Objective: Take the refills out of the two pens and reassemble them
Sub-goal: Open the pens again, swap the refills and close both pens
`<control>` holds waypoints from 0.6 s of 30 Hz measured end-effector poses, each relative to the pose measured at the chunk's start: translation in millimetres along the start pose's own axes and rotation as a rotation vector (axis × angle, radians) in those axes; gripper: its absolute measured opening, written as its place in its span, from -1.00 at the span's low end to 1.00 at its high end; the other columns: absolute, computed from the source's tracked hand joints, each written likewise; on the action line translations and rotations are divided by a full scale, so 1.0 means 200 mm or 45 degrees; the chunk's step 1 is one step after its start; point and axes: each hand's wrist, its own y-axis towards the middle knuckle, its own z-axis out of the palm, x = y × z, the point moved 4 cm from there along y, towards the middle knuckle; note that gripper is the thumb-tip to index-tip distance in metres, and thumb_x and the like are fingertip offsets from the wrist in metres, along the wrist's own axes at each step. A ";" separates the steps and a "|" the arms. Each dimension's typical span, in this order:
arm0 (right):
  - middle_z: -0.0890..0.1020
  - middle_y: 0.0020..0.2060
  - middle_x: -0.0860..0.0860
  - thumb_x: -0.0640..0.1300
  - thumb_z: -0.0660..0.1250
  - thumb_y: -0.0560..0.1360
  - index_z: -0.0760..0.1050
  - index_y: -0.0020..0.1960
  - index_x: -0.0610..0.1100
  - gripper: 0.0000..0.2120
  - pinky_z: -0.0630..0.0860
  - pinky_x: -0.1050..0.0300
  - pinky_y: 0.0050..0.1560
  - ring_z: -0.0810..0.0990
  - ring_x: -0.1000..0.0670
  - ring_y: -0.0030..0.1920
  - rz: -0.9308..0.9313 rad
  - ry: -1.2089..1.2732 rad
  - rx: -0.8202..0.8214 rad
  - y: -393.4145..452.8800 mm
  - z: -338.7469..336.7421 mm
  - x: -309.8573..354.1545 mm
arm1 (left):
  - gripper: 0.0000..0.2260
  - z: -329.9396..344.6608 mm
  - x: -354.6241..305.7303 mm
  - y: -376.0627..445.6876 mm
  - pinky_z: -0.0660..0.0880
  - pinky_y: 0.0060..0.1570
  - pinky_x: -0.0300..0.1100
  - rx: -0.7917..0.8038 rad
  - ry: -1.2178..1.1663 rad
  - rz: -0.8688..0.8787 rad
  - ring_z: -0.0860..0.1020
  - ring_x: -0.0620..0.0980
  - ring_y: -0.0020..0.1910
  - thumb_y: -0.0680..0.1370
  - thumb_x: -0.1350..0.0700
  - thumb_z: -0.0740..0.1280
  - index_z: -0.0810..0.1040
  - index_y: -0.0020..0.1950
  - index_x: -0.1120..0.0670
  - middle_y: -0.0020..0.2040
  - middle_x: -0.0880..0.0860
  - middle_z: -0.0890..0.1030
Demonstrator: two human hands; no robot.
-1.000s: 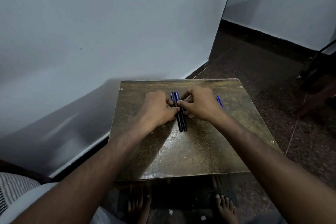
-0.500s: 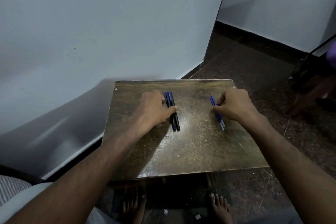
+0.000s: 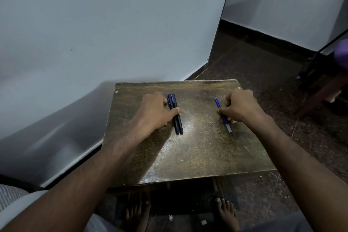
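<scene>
Two dark pen barrels (image 3: 177, 118) with blue upper ends lie side by side on the small brown table (image 3: 188, 156), left of centre. My left hand (image 3: 156, 113) rests against them, thumb laid across the pair. On the right side lie thin blue refills (image 3: 223, 116), pointing away from me. My right hand (image 3: 240, 106) is curled over their middle, with fingertips pinching them against the table. How many refills lie there I cannot tell.
The table stands against a white wall (image 3: 113, 34) on its left and far side. Dark floor (image 3: 263, 66) runs to the right, with a wooden furniture leg (image 3: 316, 98) at the right edge. My bare feet (image 3: 226, 213) show below the table's near edge.
My right hand has left the pen barrels and gone right to the blue refills. Since half a second ago both hands have stayed nearly still.
</scene>
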 end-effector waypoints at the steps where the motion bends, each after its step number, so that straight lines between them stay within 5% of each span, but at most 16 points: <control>1: 0.77 -0.15 -0.27 -0.14 0.57 0.57 0.70 -0.03 -0.38 -0.73 0.74 -0.24 0.09 0.79 -0.26 -0.06 -0.005 0.003 -0.005 0.00 0.00 0.00 | -0.70 0.00 0.00 0.00 0.58 -0.46 -0.40 0.002 -0.007 -0.002 0.73 -0.12 -0.40 0.55 -0.07 0.58 0.48 -0.17 -0.11 -0.27 0.04 0.75; 14: 0.76 -0.27 -0.21 -0.09 0.57 0.57 0.70 -0.17 -0.29 -0.72 0.75 -0.23 0.01 0.79 -0.21 -0.18 -0.072 -0.026 -0.051 0.02 0.04 0.04 | -0.71 0.01 0.00 0.00 0.52 -0.47 -0.48 -0.008 0.087 -0.017 0.75 -0.14 -0.35 0.56 -0.10 0.58 0.48 -0.18 -0.12 -0.23 0.02 0.77; 18: 0.78 -0.17 -0.25 -0.13 0.58 0.57 0.70 -0.06 -0.34 -0.75 0.75 -0.23 0.02 0.80 -0.23 -0.10 -0.099 0.069 -0.025 0.00 0.08 0.15 | -0.74 0.02 -0.01 0.01 0.54 -0.44 -0.47 -0.017 0.065 -0.021 0.77 -0.09 -0.29 0.56 -0.08 0.58 0.51 -0.14 -0.12 -0.22 0.01 0.77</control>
